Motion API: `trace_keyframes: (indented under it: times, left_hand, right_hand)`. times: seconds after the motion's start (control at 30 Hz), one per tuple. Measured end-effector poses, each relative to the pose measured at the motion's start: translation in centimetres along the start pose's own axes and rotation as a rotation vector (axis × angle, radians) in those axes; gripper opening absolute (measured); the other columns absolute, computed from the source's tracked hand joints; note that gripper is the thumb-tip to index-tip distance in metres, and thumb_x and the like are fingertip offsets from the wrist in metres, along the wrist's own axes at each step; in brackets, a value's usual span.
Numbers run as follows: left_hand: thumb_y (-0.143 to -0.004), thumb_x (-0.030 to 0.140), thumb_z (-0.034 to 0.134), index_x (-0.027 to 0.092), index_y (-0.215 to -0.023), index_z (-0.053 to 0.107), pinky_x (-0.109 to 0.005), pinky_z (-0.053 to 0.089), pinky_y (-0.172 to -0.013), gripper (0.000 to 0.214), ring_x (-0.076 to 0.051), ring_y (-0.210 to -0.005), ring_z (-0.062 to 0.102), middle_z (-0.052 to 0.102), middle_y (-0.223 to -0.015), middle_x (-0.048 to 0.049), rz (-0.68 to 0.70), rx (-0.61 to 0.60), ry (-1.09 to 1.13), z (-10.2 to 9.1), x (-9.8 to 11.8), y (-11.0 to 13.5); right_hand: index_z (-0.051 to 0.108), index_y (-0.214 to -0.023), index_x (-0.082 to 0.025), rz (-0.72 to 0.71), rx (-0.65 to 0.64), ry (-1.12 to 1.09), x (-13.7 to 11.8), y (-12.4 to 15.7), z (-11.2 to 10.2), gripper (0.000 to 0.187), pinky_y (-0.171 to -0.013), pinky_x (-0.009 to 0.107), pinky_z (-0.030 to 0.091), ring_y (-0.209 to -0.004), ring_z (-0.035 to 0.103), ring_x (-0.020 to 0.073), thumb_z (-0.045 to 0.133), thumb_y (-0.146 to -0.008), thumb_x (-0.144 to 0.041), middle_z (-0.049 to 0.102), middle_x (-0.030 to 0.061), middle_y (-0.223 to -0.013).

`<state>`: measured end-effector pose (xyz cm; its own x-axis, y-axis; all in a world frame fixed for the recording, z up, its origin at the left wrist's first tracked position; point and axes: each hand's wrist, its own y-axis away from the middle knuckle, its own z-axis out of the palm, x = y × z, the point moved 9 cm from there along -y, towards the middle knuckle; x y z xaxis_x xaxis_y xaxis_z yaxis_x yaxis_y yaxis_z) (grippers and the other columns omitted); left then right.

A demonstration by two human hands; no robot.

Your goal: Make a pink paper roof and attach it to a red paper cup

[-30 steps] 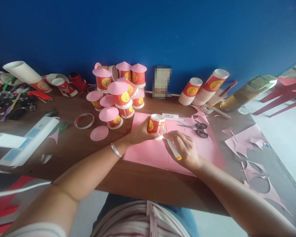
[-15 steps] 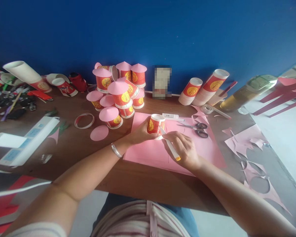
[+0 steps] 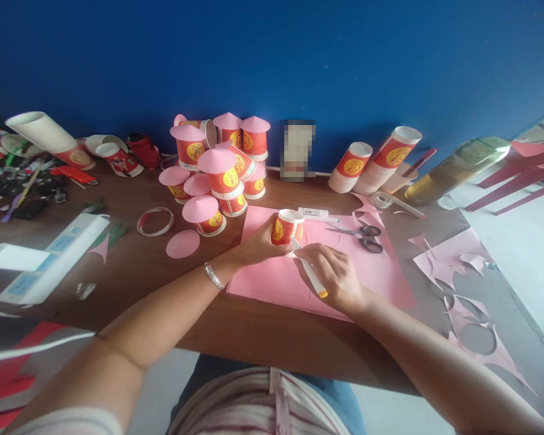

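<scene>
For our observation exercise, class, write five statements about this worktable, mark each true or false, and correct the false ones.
1. The left hand holds a red paper cup. True.
2. The scissors stand inside that cup. False: they lie on the pink sheet.
3. The right hand holds a white tool. True.
4. The bracelet is on the right wrist. False: it's on the left.
5. A flat pink disc lies left of the sheet. True.

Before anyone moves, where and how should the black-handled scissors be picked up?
Probably by the handle loops, coming from the right: the scissors lie flat on the pink paper, loops to the right, blades pointing left. The right hand would first need to put down its white tool.
</scene>
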<state>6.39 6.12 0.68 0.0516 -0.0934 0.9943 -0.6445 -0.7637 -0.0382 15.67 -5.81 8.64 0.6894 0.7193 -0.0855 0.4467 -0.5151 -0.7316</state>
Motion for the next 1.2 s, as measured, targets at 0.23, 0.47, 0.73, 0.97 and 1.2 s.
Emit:
trace_keyframes:
  times: [0.23, 0.47, 0.73, 0.97, 1.2]
  left_hand:
    - [-0.077, 0.029, 0.081, 0.02, -0.128, 0.052, -0.037, 0.056, -0.085, 0.059, -0.024, -0.105, 0.063, 0.062, -0.117, -0.0083, -0.009, -0.001, -0.015, 0.0, 0.0, 0.0]
    - [-0.077, 0.031, 0.083, 0.02, -0.127, 0.052, -0.035, 0.055, -0.086, 0.06, -0.024, -0.108, 0.062, 0.062, -0.117, -0.0081, 0.023, -0.033, 0.006, 0.2, 0.2, 0.0]
    - [-0.078, 0.036, 0.083, 0.018, -0.129, 0.049, -0.036, 0.056, -0.086, 0.064, -0.023, -0.103, 0.062, 0.061, -0.114, -0.0078, 0.032, -0.026, 0.01, 0.2, 0.3, -0.1]
    - [-0.077, 0.036, 0.084, 0.02, -0.129, 0.052, -0.038, 0.057, -0.084, 0.064, -0.025, -0.103, 0.065, 0.064, -0.11, -0.0078, 0.002, -0.01, -0.015, 0.2, 0.6, 0.0]
    - [-0.075, 0.036, 0.085, 0.018, -0.129, 0.052, -0.038, 0.056, -0.088, 0.066, -0.026, -0.107, 0.064, 0.064, -0.114, -0.0085, 0.004, 0.011, -0.048, 0.1, 0.4, 0.0]
  right_hand:
    - [0.057, -0.115, -0.014, 0.014, -0.024, -0.008, -0.1, -0.1, 0.2, 0.019, -0.063, 0.029, 0.054, -0.07, 0.067, 0.0167, 0.06, -0.097, -0.009, 0.071, 0.007, -0.087]
    - [0.057, -0.115, -0.014, -0.001, -0.036, -0.018, -0.3, -0.2, 0.4, 0.016, -0.062, 0.028, 0.054, -0.069, 0.068, 0.0161, 0.06, -0.099, -0.012, 0.072, 0.0079, -0.089]
    - [0.057, -0.12, -0.015, -0.008, 0.025, -0.024, 0.0, 0.3, -0.4, 0.026, -0.066, 0.03, 0.057, -0.073, 0.068, 0.0173, 0.059, -0.095, -0.008, 0.072, 0.0073, -0.089]
    - [0.057, -0.124, -0.016, 0.04, 0.037, 0.014, 0.9, 0.3, -0.8, 0.032, -0.064, 0.03, 0.056, -0.074, 0.068, 0.0191, 0.058, -0.094, -0.006, 0.07, 0.0068, -0.088]
    - [0.056, -0.123, -0.018, 0.044, 0.025, 0.027, 0.7, 0.1, -0.5, 0.031, -0.065, 0.03, 0.056, -0.072, 0.067, 0.0176, 0.058, -0.095, -0.006, 0.07, 0.0053, -0.087]
